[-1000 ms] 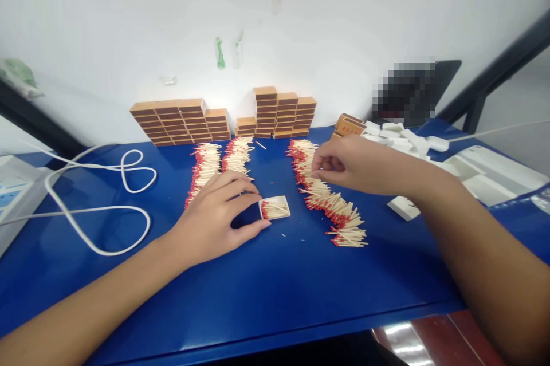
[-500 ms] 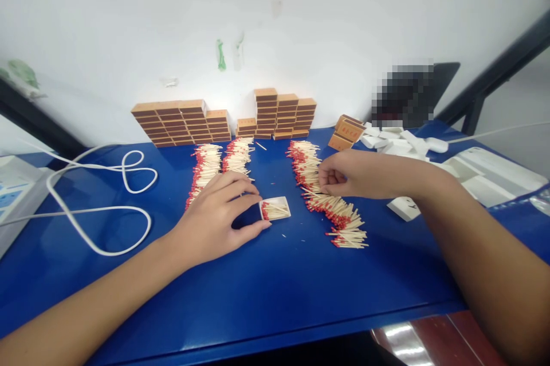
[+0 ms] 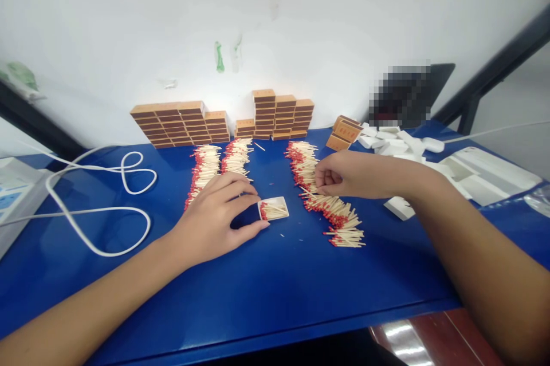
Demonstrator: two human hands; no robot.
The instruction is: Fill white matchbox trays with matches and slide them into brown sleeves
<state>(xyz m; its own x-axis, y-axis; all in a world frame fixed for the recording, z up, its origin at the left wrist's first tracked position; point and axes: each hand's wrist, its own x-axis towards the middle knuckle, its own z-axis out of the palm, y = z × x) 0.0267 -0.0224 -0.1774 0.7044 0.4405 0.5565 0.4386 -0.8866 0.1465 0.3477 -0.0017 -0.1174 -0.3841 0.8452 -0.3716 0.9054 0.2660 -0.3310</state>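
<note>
A small white matchbox tray point(image 3: 284, 213) holds a few red-tipped matches point(image 3: 272, 209) on the blue tabletop. My left hand point(image 3: 223, 208) has its thumb and index finger at the tray's left end, pinching its two corners. To the right, my right hand point(image 3: 344, 174) is closed, its fingertips down at a winding row of loose matches point(image 3: 339, 211). Whatever lies between those fingertips is hidden. Two more rows of matches point(image 3: 205, 168) extend beyond my left hand, which covers their near ends.
Stacked matchboxes point(image 3: 180, 122) line the wall, with another stack point(image 3: 275, 114) beside them. A few boxes point(image 3: 344, 132) lean further right, near heaped white trays point(image 3: 397, 142). White cable point(image 3: 148, 220) loops on the left. The table's front edge point(image 3: 275, 333) runs below.
The view has shifted slightly. Both hands hold nearly the same places, my left at the tray and my right at the match row.
</note>
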